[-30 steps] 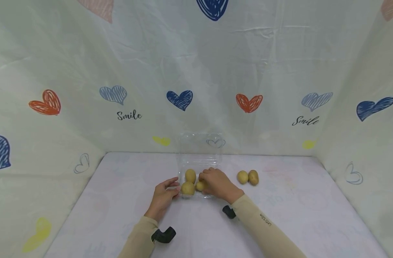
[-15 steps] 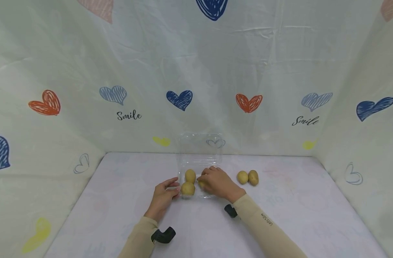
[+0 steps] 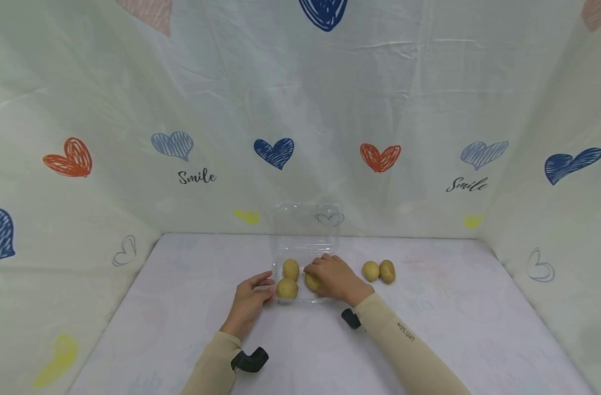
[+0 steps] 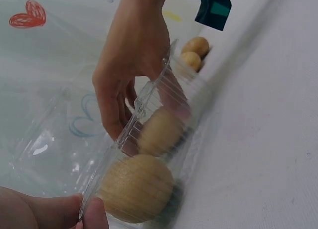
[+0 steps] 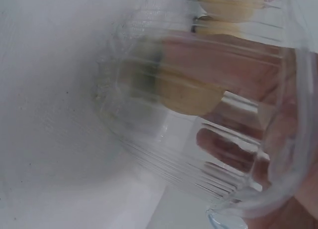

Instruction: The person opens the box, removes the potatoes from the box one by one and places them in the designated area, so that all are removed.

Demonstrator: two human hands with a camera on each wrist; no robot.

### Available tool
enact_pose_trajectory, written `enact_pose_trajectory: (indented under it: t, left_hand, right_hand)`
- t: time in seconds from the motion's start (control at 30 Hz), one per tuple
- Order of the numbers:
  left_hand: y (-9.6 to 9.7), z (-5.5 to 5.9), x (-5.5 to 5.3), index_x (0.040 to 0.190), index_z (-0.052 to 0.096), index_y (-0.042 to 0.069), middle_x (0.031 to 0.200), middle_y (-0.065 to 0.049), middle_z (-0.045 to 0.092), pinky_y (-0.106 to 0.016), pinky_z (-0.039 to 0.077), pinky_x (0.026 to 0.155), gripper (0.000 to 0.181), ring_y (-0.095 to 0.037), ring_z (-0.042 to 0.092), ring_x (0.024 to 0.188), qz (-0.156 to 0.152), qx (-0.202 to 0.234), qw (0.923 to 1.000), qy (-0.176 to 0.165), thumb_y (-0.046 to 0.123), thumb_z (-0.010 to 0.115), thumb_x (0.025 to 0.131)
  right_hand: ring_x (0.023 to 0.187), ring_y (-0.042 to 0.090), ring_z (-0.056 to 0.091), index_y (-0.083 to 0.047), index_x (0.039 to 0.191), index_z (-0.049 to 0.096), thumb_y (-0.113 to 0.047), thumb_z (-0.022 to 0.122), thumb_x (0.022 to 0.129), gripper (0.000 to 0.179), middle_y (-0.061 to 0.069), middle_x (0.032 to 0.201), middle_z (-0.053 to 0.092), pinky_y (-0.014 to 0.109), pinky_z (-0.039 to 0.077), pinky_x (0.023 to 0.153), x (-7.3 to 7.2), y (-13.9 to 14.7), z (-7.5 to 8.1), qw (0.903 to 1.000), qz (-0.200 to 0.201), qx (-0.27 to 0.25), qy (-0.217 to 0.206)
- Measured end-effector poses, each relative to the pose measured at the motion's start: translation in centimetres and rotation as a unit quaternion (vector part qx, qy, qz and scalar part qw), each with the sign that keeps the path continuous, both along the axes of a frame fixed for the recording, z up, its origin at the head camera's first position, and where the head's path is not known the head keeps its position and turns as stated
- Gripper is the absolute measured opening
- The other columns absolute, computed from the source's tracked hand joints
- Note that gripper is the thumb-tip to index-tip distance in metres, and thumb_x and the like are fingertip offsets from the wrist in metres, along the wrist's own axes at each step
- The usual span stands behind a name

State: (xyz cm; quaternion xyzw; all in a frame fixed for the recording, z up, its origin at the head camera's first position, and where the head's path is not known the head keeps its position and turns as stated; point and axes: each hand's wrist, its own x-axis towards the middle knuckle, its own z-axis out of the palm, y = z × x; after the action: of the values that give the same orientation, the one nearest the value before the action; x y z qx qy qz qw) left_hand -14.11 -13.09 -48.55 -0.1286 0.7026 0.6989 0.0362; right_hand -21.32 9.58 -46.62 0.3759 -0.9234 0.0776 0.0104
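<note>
A clear plastic clamshell container (image 3: 300,227) stands with its lid up at the back of the table. Its left rim is pinched between the thumb and finger of my left hand (image 3: 249,304), as the left wrist view shows. Two potatoes lie along the left side inside, a longer one (image 3: 291,269) behind a round one (image 4: 136,189). My right hand (image 3: 337,278) reaches over the right wall and grips another potato (image 5: 191,96) low in the container, thumb on the near side and fingers beyond. The hand partly hides this potato in the head view.
To the right of the container, a round potato (image 3: 371,271) and an oval potato (image 3: 387,271) lie side by side on the white table (image 3: 429,329). Behind stands a white curtain (image 3: 330,104) printed with hearts; the raised lid is in front of it.
My right hand has shifted slightly, and the potato in it has moved a little to the right, away from the round one. My left hand stays at the container's left rim.
</note>
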Motion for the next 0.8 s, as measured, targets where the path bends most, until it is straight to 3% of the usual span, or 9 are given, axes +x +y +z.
enact_pose_trajectory:
  t: [0.2,0.63,0.8]
  left_hand:
    - [0.1,-0.1,-0.1,0.142,0.056,-0.013,0.124,-0.024,0.062,-0.022,0.058,0.074,0.046,-0.012,0.064,0.082,-0.002,-0.002,1.0,-0.001,-0.012,0.064,0.098]
    - [0.0,0.1,-0.1,0.142,0.056,-0.013,0.125,-0.026,0.061,-0.021,0.058,0.073,0.045,-0.012,0.064,0.082,-0.002,0.002,1.0,-0.006,-0.012,0.064,0.098]
    - [-0.1,0.0,-0.1,0.142,0.057,-0.014,0.126,-0.027,0.061,-0.021,0.058,0.072,0.045,-0.012,0.064,0.082,0.001,0.002,1.0,-0.006,-0.012,0.065,0.097]
  right_hand:
    - [0.113,0.027,0.065,-0.01,0.125,0.075,-0.015,0.097,0.074,0.055,0.004,0.119,0.075,0.048,0.053,0.104,-0.2,0.4,-0.1,1.0,0.0,-0.009,-0.001]
    - [0.114,0.027,0.063,-0.01,0.125,0.072,-0.02,0.097,0.075,0.057,0.005,0.123,0.073,0.045,0.053,0.099,1.5,3.1,1.9,0.9922,-0.031,-0.09,0.081]
    - [0.113,0.028,0.063,-0.009,0.125,0.072,-0.019,0.099,0.072,0.06,0.005,0.124,0.073,0.046,0.054,0.098,1.9,5.1,2.1,0.9876,-0.054,-0.114,0.093]
